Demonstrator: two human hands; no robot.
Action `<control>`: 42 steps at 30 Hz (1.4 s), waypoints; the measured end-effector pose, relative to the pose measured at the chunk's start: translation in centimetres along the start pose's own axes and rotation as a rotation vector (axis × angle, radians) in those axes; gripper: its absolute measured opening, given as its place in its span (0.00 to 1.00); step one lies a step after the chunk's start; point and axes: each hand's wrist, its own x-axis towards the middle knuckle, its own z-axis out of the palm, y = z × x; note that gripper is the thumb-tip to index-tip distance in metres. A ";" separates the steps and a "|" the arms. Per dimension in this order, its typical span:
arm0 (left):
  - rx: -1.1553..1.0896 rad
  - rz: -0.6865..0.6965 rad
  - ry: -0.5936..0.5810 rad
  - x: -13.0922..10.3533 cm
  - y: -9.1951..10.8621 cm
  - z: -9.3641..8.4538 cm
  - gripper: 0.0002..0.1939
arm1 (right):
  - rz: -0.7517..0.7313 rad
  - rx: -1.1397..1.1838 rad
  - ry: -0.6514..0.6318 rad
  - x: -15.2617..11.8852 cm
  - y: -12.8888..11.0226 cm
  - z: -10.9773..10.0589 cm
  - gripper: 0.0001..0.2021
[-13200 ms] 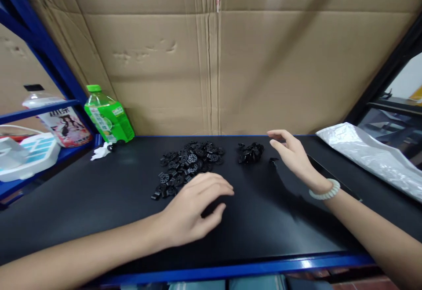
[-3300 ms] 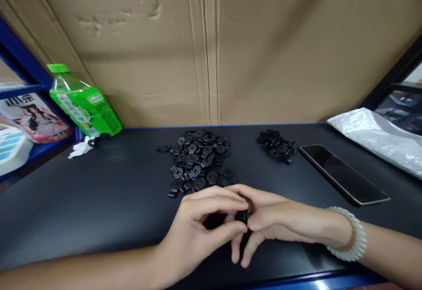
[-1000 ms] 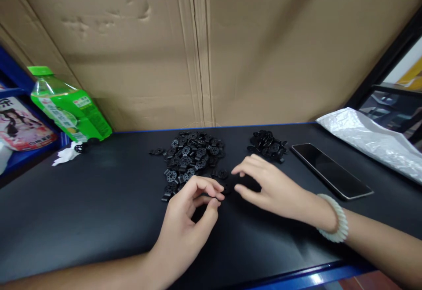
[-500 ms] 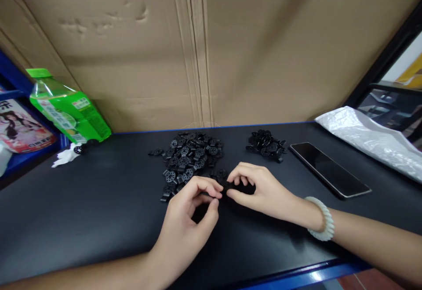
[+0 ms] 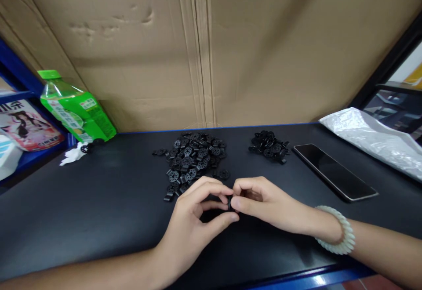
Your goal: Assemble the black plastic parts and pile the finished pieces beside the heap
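Now drawn together, left hand [image 5: 194,215] and right hand [image 5: 270,204] are pinching a black plastic disc [image 5: 230,202] toward the worktop's [image 5: 99,219] front edge; likely light, stiff, best held by its rim.

Soft light is glinting on the plastic bag [image 5: 372,135]; a shadow is slanting across the cardboard [image 5: 148,79]; outer edges are stretching.

Creased brown cardboard [image 5: 270,57] stands behind a black, blue-edged tabletop [image 5: 99,211].
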 end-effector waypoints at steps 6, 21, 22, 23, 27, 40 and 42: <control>0.061 0.043 0.020 -0.1 0.3 0.0 0.13 | 0.054 0.379 -0.130 -0.1 -0.4 0.1 0.14; 0.122 0.107 -0.049 -0.1 0.2 0.3 0.11 | 0.173 0.321 -0.327 -0.1 -1.4 0.5 0.25; 0.131 0.111 -0.056 0.0 0.2 0.3 0.11 | 0.179 0.316 -0.322 -0.2 -1.5 0.5 0.25; 0.144 0.118 -0.056 0.0 0.3 0.4 0.11 | 0.187 0.331 -0.320 -0.2 -1.5 0.5 0.25; 0.178 0.134 -0.044 0.1 0.7 0.5 0.09 | 0.219 0.445 -0.314 -0.4 -1.1 0.8 0.31; -0.014 -0.012 0.135 0.1 0.0 0.2 0.09 | 0.055 0.306 -0.252 -0.3 -1.2 0.0 0.26; 0.024 0.029 0.155 0.0 -0.3 0.3 0.11 | 0.039 0.057 -0.266 -0.5 -1.7 -1.0 0.28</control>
